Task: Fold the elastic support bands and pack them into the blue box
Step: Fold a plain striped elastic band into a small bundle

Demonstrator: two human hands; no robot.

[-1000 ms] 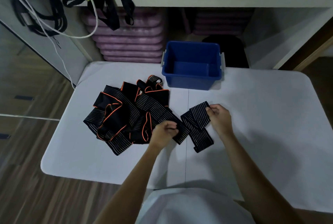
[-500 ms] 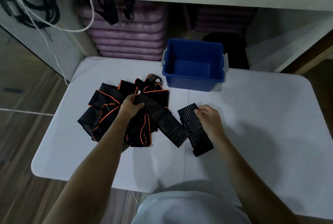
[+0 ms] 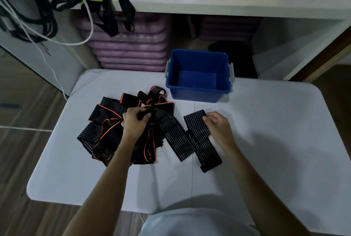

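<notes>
On the white desk [image 3: 266,140]: blue box [image 3: 198,91] at 12 o'clock, open top, nothing visible inside. Pile of black/orange support bands [image 3: 106,133] at 9 o'clock of centre. Striped band [image 3: 201,140] laid flat just right of the pile, running 11 to 5 o'clock. Left hand [image 3: 133,122] on top of the pile, fingers curled round a black strap end. Right hand [image 3: 218,128] pinches the striped band's far corner, at its 1 o'clock.
</notes>
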